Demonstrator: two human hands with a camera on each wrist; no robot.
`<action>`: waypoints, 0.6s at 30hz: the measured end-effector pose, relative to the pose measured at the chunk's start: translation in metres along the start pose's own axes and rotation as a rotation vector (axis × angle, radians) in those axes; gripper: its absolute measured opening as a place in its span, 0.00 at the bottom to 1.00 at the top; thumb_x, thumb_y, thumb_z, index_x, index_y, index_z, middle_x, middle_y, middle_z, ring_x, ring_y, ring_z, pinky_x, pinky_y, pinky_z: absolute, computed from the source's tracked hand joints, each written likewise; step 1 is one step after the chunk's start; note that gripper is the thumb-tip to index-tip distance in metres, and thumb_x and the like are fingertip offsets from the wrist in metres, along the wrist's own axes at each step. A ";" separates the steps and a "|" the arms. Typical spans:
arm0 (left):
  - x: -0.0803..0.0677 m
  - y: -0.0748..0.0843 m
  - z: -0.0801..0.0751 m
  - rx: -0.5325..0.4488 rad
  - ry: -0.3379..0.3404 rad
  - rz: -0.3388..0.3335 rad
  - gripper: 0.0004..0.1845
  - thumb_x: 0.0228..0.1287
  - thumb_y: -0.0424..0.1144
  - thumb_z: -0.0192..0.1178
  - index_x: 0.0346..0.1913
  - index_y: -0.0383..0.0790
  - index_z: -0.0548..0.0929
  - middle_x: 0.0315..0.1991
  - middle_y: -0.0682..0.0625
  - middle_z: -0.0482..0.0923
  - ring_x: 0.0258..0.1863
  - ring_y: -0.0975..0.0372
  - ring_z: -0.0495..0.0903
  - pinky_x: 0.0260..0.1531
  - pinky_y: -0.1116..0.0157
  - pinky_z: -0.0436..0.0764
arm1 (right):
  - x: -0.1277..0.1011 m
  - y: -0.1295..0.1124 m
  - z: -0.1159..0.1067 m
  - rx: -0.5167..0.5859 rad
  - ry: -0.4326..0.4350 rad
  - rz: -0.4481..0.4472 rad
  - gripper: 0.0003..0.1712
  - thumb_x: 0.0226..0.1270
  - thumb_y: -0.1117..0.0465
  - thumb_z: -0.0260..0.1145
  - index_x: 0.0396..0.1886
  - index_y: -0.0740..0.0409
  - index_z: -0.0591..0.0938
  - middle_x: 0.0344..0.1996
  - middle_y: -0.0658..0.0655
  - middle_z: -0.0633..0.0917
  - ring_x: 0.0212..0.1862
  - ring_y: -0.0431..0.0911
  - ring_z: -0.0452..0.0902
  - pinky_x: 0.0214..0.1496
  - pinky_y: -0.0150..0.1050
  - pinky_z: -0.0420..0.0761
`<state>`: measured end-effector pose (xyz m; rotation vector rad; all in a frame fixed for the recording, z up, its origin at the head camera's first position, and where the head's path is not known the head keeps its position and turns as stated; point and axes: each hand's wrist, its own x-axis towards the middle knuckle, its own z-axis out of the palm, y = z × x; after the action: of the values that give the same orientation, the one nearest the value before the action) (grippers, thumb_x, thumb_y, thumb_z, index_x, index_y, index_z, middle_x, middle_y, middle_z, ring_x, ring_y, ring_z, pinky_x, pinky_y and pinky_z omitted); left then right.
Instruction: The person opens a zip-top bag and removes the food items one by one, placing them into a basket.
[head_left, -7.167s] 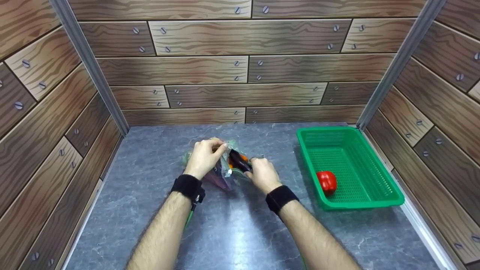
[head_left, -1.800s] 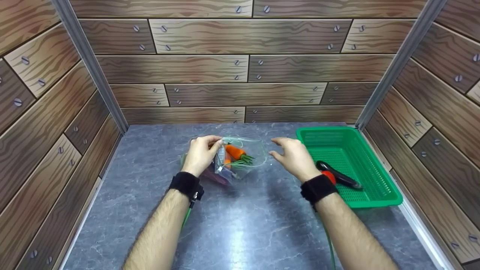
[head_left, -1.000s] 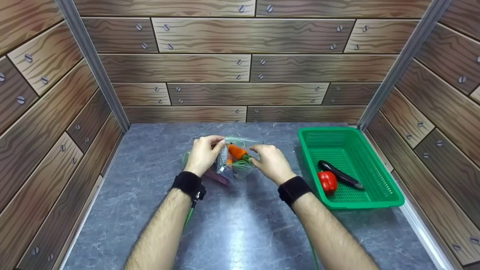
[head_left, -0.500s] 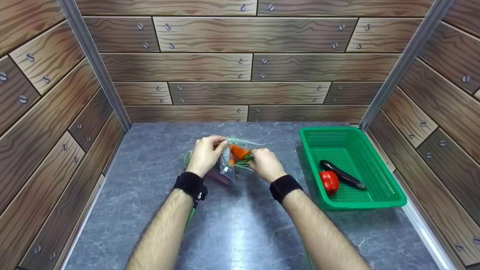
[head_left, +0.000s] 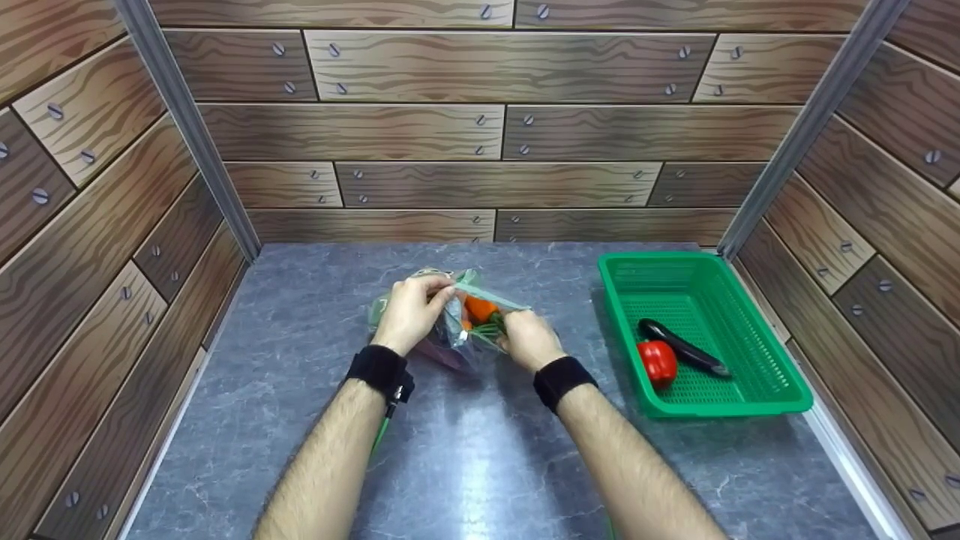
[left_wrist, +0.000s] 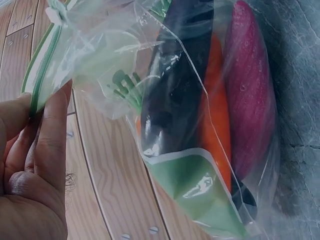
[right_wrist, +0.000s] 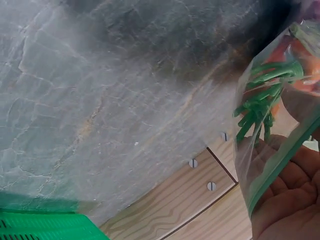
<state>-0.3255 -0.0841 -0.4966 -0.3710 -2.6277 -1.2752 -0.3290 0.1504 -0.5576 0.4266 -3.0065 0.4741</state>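
Note:
A clear zip bag [head_left: 457, 330] with a green seal strip stands on the grey table. My left hand [head_left: 411, 309] pinches its upper edge and holds the mouth open. In the left wrist view my left hand [left_wrist: 40, 150] holds the green strip [left_wrist: 44, 70], and the bag [left_wrist: 125, 65] holds a dark vegetable [left_wrist: 175, 100], an orange carrot [left_wrist: 217, 125] and a purple one [left_wrist: 252, 100]. My right hand [head_left: 525, 337] reaches into the mouth, fingers curled at the leafy top [head_left: 491, 328] of a carrot [head_left: 478, 307]. The right wrist view shows those green stems [right_wrist: 257, 102] just above my right hand [right_wrist: 285, 210].
A green mesh basket [head_left: 757, 330] stands at the right, holding a red pepper [head_left: 658, 362] and a dark eggplant [head_left: 682, 349]. Its corner [right_wrist: 40, 225] shows in the right wrist view. Wood-patterned walls close in the back and both sides.
My right hand came back from the basket, where the eggplant now lies, and went into the bag's mouth to the carrot's green top. The left hand kept its pinch on the bag.

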 end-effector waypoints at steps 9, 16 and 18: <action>-0.003 -0.002 0.003 -0.001 -0.048 0.002 0.12 0.86 0.37 0.71 0.61 0.37 0.97 0.57 0.40 0.98 0.59 0.50 0.98 0.62 0.50 0.96 | -0.005 0.006 0.009 -0.052 -0.032 0.004 0.11 0.74 0.62 0.85 0.41 0.59 0.88 0.43 0.66 0.97 0.48 0.66 0.97 0.52 0.66 0.97; -0.003 -0.003 0.005 -0.013 -0.067 0.002 0.12 0.86 0.37 0.71 0.62 0.36 0.97 0.57 0.40 0.98 0.57 0.50 0.98 0.62 0.50 0.96 | -0.006 0.008 0.012 -0.063 -0.014 0.010 0.11 0.72 0.61 0.86 0.36 0.60 0.90 0.41 0.66 0.97 0.46 0.67 0.97 0.49 0.68 0.96; -0.003 -0.003 0.005 -0.018 -0.074 -0.004 0.12 0.86 0.37 0.71 0.62 0.36 0.97 0.57 0.40 0.98 0.57 0.50 0.98 0.62 0.50 0.96 | -0.006 0.008 0.013 -0.069 -0.012 0.011 0.12 0.71 0.61 0.86 0.34 0.59 0.89 0.40 0.66 0.97 0.45 0.66 0.97 0.49 0.67 0.96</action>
<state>-0.3236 -0.0825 -0.5027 -0.4240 -2.6802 -1.3114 -0.3258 0.1554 -0.5731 0.4096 -3.0272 0.3682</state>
